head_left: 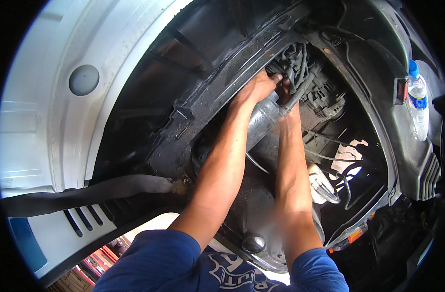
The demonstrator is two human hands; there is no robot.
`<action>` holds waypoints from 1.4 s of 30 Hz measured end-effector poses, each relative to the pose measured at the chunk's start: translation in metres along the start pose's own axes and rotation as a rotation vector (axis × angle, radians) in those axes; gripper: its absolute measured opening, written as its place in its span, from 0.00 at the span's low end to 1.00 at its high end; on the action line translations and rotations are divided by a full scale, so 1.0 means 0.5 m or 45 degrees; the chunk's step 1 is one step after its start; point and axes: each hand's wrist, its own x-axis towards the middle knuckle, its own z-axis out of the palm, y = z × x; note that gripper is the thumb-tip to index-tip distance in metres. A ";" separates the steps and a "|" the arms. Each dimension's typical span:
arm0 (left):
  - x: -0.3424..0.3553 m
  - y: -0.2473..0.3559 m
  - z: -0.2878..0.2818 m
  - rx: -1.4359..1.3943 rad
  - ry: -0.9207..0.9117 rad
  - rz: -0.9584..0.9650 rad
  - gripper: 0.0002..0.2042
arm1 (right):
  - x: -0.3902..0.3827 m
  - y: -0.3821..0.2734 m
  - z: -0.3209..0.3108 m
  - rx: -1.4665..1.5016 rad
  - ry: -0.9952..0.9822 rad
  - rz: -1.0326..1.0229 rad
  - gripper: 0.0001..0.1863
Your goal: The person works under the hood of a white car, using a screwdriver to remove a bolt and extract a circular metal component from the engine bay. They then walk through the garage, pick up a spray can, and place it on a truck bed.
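Observation:
Both arms reach deep into an engine bay, the hands close together at a bundle of black hoses and cables (295, 61). My left hand (257, 88) is bent over at the bundle's lower left, its fingers curled in; what they grip is hidden. Just to its right, my right hand (284, 92) reaches up behind a grey-black hose (299, 95), which covers most of its fingers. Below the hands lies a rounded dark metal cylinder (264, 117). A ribbed grey metal housing (324, 100), much like an alternator, sits right of the hose.
A dark metal frame rail (203, 95) runs along the left, beside white body panels (32, 97). A thick black hose (86, 194) crosses at lower left. Thin cables (329, 155) and a pale container (319, 182) lie right of my right forearm. A blue-capped bottle (418, 97) stands far right.

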 end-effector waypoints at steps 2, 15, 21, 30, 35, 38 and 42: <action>-0.001 0.007 -0.009 -0.043 -0.026 -0.029 0.41 | 0.008 0.005 -0.001 0.037 -0.044 -0.059 0.31; -0.014 0.020 -0.020 -0.166 -0.139 -0.028 0.47 | 0.029 0.005 -0.009 -0.046 0.005 -0.126 0.27; -0.020 0.027 -0.030 -0.261 -0.088 -0.040 0.44 | 0.039 0.009 -0.007 -0.019 0.018 -0.134 0.25; 0.004 0.026 -0.007 -0.262 0.043 0.047 0.35 | 0.056 0.010 -0.001 0.131 0.050 -0.165 0.23; 0.006 0.013 0.017 -0.165 -0.027 0.031 0.36 | 0.069 0.029 -0.020 0.251 0.087 -0.151 0.22; 0.004 0.007 0.008 0.026 -0.001 0.075 0.29 | 0.070 0.046 -0.034 0.392 0.131 -0.112 0.21; 0.008 0.013 -0.014 0.101 -0.113 0.133 0.27 | 0.055 0.060 -0.034 0.412 0.261 0.098 0.19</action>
